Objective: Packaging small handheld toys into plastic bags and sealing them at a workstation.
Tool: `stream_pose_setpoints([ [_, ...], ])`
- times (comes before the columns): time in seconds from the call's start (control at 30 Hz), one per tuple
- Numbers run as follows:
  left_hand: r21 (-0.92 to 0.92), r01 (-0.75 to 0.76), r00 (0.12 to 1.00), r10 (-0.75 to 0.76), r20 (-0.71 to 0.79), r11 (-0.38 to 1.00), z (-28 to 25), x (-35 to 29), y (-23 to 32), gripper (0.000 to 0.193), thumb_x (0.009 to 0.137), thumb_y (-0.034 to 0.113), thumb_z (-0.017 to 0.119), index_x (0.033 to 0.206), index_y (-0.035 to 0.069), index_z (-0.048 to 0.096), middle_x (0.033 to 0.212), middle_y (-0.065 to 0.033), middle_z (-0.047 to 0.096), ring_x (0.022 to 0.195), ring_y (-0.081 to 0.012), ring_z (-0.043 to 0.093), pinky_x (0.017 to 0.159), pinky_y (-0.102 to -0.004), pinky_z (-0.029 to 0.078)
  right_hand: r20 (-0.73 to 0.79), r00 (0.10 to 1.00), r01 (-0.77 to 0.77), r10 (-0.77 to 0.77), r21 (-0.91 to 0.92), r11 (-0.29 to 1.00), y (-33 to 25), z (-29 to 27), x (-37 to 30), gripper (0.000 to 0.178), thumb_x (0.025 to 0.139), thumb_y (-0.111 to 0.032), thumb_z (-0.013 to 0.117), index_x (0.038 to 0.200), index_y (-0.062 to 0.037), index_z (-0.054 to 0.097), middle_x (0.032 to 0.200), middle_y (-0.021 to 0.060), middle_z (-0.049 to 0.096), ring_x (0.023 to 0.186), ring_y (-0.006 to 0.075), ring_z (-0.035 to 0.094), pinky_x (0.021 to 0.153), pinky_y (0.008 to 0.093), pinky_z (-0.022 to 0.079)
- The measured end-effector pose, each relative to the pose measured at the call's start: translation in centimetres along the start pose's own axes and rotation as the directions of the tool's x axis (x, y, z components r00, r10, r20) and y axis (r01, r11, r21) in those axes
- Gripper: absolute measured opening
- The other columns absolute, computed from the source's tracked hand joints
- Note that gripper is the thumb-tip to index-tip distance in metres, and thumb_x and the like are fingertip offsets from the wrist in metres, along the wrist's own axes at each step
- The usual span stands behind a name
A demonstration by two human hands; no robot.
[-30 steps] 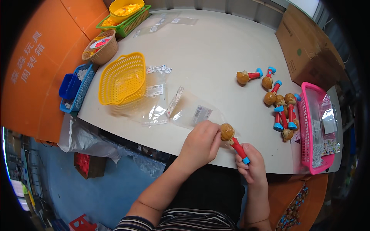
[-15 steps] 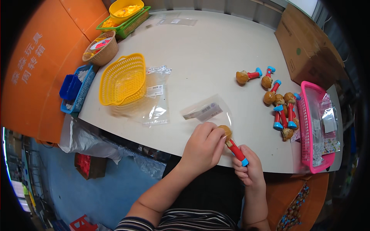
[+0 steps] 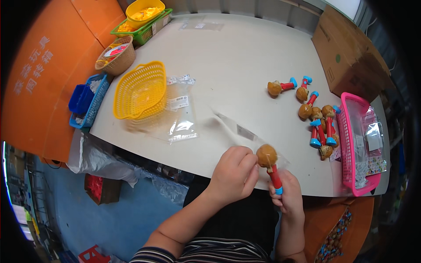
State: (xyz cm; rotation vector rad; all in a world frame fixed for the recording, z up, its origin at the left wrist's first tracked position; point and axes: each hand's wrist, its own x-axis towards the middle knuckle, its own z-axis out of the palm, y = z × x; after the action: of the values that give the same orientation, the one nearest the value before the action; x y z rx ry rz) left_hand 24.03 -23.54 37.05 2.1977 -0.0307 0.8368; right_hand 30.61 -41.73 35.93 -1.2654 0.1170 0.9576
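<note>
Near the front edge of the table, my right hand (image 3: 289, 190) is closed around the red and blue lower part of a toy (image 3: 267, 158) with a round brown head. A clear plastic bag (image 3: 243, 130) with a printed label stands tilted above the table by the toy's head. My left hand (image 3: 235, 173) has its fingers pinched together at the bag's edge, just left of the head. Some clear film appears to lie around the head, but I cannot tell how far it reaches.
More such toys (image 3: 326, 125) lie in a loose group at the right, beside a pink basket (image 3: 346, 131) holding clear packets. A cardboard box (image 3: 346, 52) stands behind. Left are a yellow basket (image 3: 140, 92), flat clear bags (image 3: 184, 122), and blue, tan and green baskets.
The bag has risen off the table and tilted over toward the right. The toy's head has shifted slightly right and now faces up more, beside the bag. My left hand has moved slightly down.
</note>
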Motion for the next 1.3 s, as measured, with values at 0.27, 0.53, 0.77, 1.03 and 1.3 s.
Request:
stream_pose_setpoints([
  [0.27,0.066,-0.049,0.996,0.044,0.076,0.997,1.2,0.3,0.9,0.017,0.078,0.003,0.064,0.092,0.000,0.057,0.116,-0.0191,0.053,0.116,-0.0418,0.051,0.098,-0.0508,0.042,0.020,0.907,0.385,-0.420,-0.443,0.810,3.1,0.0,1.6,0.029,0.105,-0.030,0.037,0.094,-0.0058,0.050,0.063,0.0036,0.051,0.041,0.0052,0.035,0.034,0.0193,0.027],
  [0.53,0.110,-0.008,0.990,-0.008,0.143,0.994,2.3,-0.3,0.1,0.019,0.082,0.004,0.065,0.098,0.001,0.054,0.127,-0.0202,0.052,0.125,-0.0457,0.049,0.101,-0.0572,0.041,-0.079,0.968,0.239,-0.238,-0.006,0.971,1.0,0.4,0.6,0.024,0.105,-0.030,0.037,0.101,-0.0078,0.045,0.070,0.0051,0.051,0.049,0.0062,0.039,0.041,0.0210,0.037],
  [0.77,0.129,0.085,0.994,-0.092,0.053,0.988,3.0,-0.7,-0.6,0.016,0.084,0.003,0.064,0.096,0.000,0.054,0.120,-0.0224,0.058,0.117,-0.0438,0.056,0.091,-0.0475,0.050,0.087,0.880,0.475,-0.467,-0.155,0.866,4.1,-0.1,0.7,0.058,0.079,0.008,0.072,0.127,-0.0058,0.044,0.122,0.0108,0.044,0.090,0.0170,0.059,0.063,0.0219,0.053],
  [1.03,0.024,0.181,0.980,-0.182,0.081,0.983,2.9,-1.0,-0.3,0.015,0.084,0.004,0.064,0.096,-0.002,0.057,0.113,-0.0205,0.060,0.114,-0.0418,0.058,0.089,-0.0420,0.051,0.143,0.365,0.530,-0.920,-0.844,0.079,4.2,-0.5,-0.1,0.039,0.071,0.002,0.079,0.107,0.0026,0.065,0.098,0.0134,0.057,0.085,0.0251,0.059,0.070,0.0311,0.050],
  [1.3,0.107,0.065,0.998,-0.066,0.006,0.992,4.0,-1.9,1.1,0.020,0.081,0.001,0.068,0.099,0.000,0.059,0.112,-0.0191,0.064,0.111,-0.0433,0.060,0.088,-0.0409,0.053,-0.004,0.309,0.535,-0.951,-0.826,0.178,5.8,0.9,1.5,0.035,0.068,0.007,0.080,0.100,0.0025,0.064,0.085,0.0094,0.056,0.060,0.0149,0.055,0.049,0.0228,0.045],
])
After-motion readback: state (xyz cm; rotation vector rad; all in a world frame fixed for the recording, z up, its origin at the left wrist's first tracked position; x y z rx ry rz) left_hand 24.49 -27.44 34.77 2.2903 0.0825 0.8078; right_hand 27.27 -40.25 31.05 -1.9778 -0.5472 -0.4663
